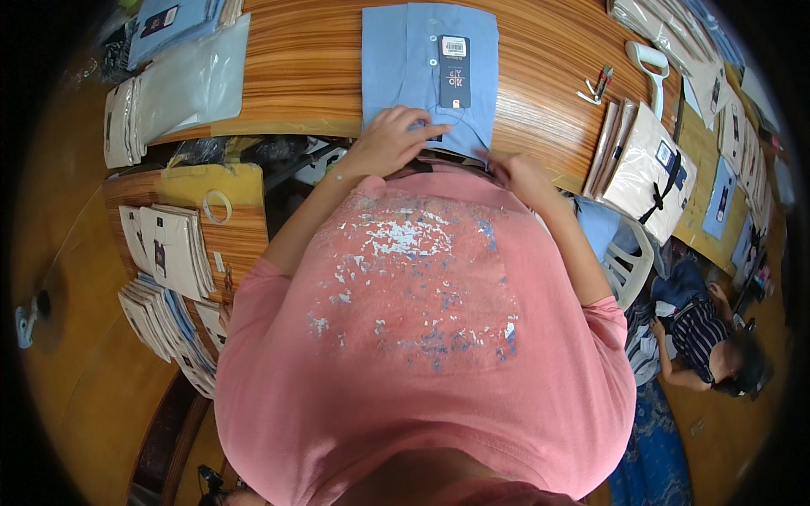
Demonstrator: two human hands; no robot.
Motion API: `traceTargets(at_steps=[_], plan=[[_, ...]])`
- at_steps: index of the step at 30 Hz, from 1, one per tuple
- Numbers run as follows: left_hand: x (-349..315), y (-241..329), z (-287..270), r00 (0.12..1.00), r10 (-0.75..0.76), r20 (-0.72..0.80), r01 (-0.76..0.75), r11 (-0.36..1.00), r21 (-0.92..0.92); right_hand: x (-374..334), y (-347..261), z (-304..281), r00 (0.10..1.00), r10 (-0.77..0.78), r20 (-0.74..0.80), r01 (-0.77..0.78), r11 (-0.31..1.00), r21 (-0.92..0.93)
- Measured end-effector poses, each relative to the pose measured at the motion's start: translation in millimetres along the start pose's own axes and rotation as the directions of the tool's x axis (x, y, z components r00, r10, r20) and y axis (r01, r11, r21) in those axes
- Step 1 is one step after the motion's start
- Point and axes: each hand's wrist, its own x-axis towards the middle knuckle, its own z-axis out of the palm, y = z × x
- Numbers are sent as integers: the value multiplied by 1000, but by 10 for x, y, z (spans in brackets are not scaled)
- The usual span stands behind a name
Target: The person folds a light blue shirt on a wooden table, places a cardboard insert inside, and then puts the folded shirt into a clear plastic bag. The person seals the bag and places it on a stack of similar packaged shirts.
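Observation:
A folded light-blue shirt lies on the wood-grain table in front of me, its near end at the table edge. On it rests a dark hang tag with a white barcode sticker, and a thin string loops from the tag toward me. My left hand lies over the shirt's near left corner, fingers apart and pointing right toward the string. By the near right corner is my right hand; its fingertips are dark and smeared, so their grip is unclear.
Bagged garments lie at the far left, above a side table with stacked shirts and a tape roll. At right are snips, a white lint roller and packed shirts. Another person sits lower right, near a white chair.

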Motion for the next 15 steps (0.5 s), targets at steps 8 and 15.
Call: traceTargets(at_steps=[8, 15], plan=[[21, 78, 257, 999, -54, 2, 55, 998, -19, -52, 154, 160, 998, -70, -8, 70, 963, 259], [-90, -51, 247, 997, 57, -52, -61, 995, -83, 35, 184, 38, 965, -121, 231, 95, 988, 120]])
